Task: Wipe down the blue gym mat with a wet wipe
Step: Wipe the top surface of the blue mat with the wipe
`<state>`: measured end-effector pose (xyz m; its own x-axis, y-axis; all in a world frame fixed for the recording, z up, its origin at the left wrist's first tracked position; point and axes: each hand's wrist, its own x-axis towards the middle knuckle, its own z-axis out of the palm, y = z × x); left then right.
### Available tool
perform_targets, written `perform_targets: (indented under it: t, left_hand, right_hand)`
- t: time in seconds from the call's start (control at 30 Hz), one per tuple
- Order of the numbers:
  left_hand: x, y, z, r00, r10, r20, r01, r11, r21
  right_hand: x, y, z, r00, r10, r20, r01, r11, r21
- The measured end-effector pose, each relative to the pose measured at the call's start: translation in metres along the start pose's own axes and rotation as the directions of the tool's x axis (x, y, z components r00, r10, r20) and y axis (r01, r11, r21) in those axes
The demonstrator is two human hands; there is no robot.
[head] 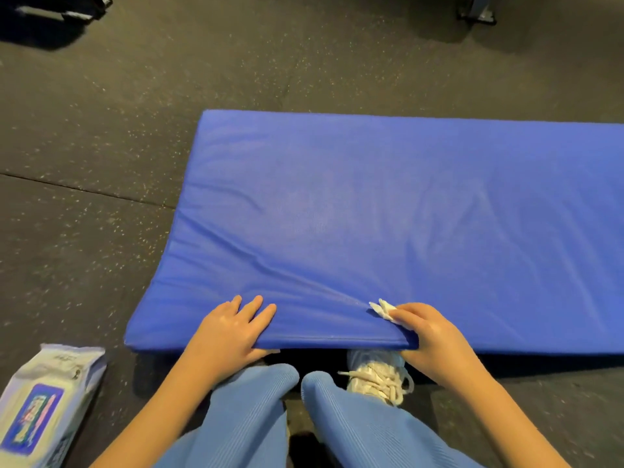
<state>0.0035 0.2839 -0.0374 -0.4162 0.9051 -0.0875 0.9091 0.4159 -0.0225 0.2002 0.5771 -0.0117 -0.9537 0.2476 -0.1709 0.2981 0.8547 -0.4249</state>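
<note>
The blue gym mat (388,214) lies on the dark floor and runs off the right edge of the view. Its near edge is raised off the floor above my shoe. My left hand (229,329) grips that near edge, fingers flat on top and thumb underneath. My right hand (429,332) also grips the near edge further right and holds a crumpled white wet wipe (385,310) against the mat's top. Wrinkles in the cover spread from both hands.
A pack of wet wipes (44,400) lies on the speckled rubber floor (84,163) at the lower left. My knees in blue trousers (256,410) and a white laced shoe (378,376) sit under the mat's edge. Dark equipment bases (476,11) stand far back.
</note>
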Motion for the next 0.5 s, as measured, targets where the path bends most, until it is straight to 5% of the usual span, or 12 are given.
perform_targets:
  t: [0.17, 0.3, 0.4, 0.5]
  left_hand:
    - [-0.017, 0.000, -0.006, 0.989, -0.122, 0.084, 0.132, 0.983, -0.130]
    - [-0.023, -0.008, -0.013, 0.956, -0.272, 0.105, 0.284, 0.787, -0.547]
    - [-0.025, -0.032, -0.002, 0.891, -0.454, -0.011, 0.405, 0.804, -0.435]
    - [-0.029, -0.046, -0.002, 0.704, -0.699, 0.122, 0.696, 0.648, -0.308]
  right_hand:
    - [0.004, -0.013, 0.001, 0.997, -0.026, 0.075, 0.023, 0.999, 0.046]
    - [0.021, -0.034, 0.010, 0.996, -0.092, -0.012, 0.092, 0.996, 0.014]
    - [0.024, -0.061, 0.020, 0.982, -0.188, 0.021, 0.184, 0.975, 0.126]
    - [0.037, -0.087, 0.030, 0.973, -0.227, 0.050, 0.211, 0.953, 0.219]
